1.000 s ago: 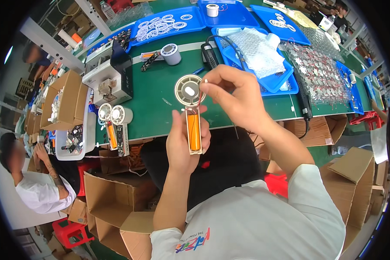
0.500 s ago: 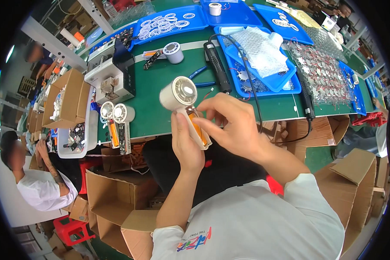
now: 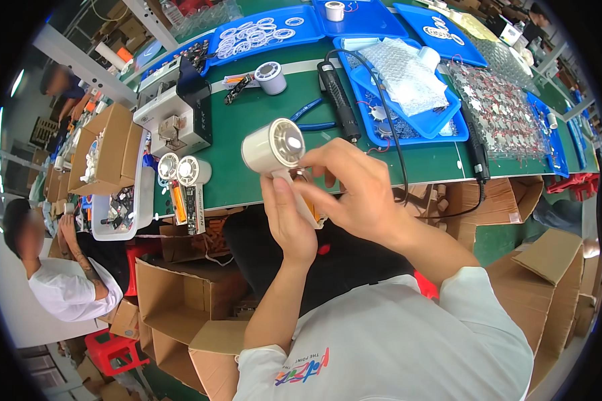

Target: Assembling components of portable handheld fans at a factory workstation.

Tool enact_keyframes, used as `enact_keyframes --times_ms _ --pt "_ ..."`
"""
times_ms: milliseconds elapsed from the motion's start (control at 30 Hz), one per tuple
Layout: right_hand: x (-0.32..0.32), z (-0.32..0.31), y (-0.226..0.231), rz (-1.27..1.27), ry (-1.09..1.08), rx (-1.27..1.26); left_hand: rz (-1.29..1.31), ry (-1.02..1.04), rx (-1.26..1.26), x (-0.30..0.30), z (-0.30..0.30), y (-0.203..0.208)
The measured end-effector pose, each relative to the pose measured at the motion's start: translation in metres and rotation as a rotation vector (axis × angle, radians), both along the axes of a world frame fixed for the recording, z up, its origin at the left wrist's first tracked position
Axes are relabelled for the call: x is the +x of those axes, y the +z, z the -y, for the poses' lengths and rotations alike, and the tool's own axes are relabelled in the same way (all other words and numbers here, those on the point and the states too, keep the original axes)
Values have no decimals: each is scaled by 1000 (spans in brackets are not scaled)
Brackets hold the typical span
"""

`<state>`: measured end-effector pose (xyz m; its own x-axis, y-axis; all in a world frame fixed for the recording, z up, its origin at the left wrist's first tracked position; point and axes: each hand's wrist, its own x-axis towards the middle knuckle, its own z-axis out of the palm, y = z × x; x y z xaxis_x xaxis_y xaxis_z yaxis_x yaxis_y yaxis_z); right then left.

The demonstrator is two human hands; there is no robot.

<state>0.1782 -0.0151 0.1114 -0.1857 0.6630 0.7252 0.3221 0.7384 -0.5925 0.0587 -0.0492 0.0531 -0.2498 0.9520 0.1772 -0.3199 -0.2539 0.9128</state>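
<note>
A white handheld fan is gripped by its handle in my left hand, its round head tilted up and turned to the right. The handle stands open on one side, and a bit of an orange battery shows inside. Thumb and index finger of my right hand are bent together at the handle's upper end, just below the head. Whatever lies between those fingertips is too small to make out. Two more fans with open handles lie at the table edge on the left.
Beyond the fan lie blue-handled pliers, a black electric screwdriver and a loose fan head. A grey machine stands left. Blue trays line the back; another screwdriver hangs over the right edge by metal parts.
The fan head has turned a little further to the right. My right fingertips have shifted up the handle toward its neck, and the hand covers more of the battery.
</note>
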Motion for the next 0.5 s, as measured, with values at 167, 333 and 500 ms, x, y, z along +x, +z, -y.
enact_keyframes --times_ms 167,333,500 --pt "0 3 -4 1 43 96 186 15 -52 8 -1 18" --pt "-2 12 -17 111 62 312 250 -129 21 -2 0 11" --pt "2 14 -9 -66 181 197 332 -151 5 -4 3 20"
